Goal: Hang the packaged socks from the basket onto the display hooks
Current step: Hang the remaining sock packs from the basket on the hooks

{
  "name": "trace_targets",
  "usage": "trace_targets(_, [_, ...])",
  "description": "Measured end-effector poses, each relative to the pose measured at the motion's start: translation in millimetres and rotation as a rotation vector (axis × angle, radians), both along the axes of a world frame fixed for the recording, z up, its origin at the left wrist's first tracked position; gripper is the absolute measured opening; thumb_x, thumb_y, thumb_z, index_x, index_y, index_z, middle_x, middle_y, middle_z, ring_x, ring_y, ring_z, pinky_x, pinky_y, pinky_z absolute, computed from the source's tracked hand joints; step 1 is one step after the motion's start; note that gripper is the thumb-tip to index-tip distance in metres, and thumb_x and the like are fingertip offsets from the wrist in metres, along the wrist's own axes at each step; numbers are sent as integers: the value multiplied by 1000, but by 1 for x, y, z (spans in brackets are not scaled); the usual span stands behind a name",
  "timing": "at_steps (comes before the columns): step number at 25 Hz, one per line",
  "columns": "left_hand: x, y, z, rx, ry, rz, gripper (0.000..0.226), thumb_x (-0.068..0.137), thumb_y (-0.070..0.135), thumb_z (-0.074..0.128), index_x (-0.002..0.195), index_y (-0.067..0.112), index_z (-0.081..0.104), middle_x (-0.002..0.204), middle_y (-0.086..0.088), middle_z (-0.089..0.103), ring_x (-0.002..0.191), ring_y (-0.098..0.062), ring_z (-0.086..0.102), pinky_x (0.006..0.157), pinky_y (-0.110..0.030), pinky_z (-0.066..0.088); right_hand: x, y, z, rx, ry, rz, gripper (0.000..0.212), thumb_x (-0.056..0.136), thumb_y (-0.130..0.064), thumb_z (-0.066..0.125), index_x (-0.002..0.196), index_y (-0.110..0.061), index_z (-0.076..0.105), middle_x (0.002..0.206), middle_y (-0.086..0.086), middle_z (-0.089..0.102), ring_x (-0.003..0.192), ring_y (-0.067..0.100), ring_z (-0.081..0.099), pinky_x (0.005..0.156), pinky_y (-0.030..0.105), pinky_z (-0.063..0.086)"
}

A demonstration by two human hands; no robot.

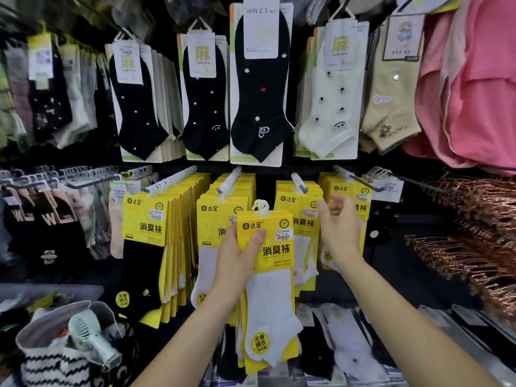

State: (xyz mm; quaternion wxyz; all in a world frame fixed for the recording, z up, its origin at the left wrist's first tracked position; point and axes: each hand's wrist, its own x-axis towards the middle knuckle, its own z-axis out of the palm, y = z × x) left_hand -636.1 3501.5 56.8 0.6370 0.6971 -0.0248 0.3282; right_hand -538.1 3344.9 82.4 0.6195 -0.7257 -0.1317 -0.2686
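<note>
My left hand (237, 258) grips a small stack of yellow-carded white sock packs (268, 275), thumb across the front card, the white plastic hanger tab at the top. The stack is held in front of the lower row of display hooks (299, 183), below and between two of them. My right hand (339, 227) reaches up to the hanging yellow packs (303, 216) on the hook to the right, fingers curled around the edge of the front cards. More yellow packs (152, 219) with black socks hang at the left.
A striped fabric basket (55, 356) holding a small handheld fan sits at the lower left. Black and cream sock cards (261, 85) hang on the upper row. Pink garments (472, 88) and copper hangers (480, 236) fill the right side. Flat packs lie on the shelf below.
</note>
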Motion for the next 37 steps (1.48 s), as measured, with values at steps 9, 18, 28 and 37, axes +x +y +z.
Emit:
trace_targets(9, [6,-16,1,-26,25,-47,10,90,36,52,100,33,56,101,17,65,88,11,61,68,-8,49,-37,5,-4,-6,143,324,18,82,-24,70,91,-24,55,94,10,70,91,26,67,83,48,54])
trace_targets(18, [-8,0,-7,-10,13,30,13,98,25,42,95,31,54,94,16,63,79,15,61,61,-4,45,-5,-27,-5,211,327,198,44,94,-23,54,133,-8,43,127,12,58,105,22,62,80,38,56])
trace_targets(28, [-11,6,-5,24,32,40,10,97,30,42,96,30,52,96,15,62,79,18,57,62,-1,43,16,10,13,19,240,117,23,93,-23,56,114,-14,53,98,0,56,83,14,54,51,16,39])
trace_targets(37, [4,-15,-3,8,49,5,11,97,32,44,96,30,55,96,13,63,82,12,60,67,-7,47,-21,4,-6,-89,186,261,38,75,-44,72,88,-16,49,86,-1,54,78,11,50,66,16,43])
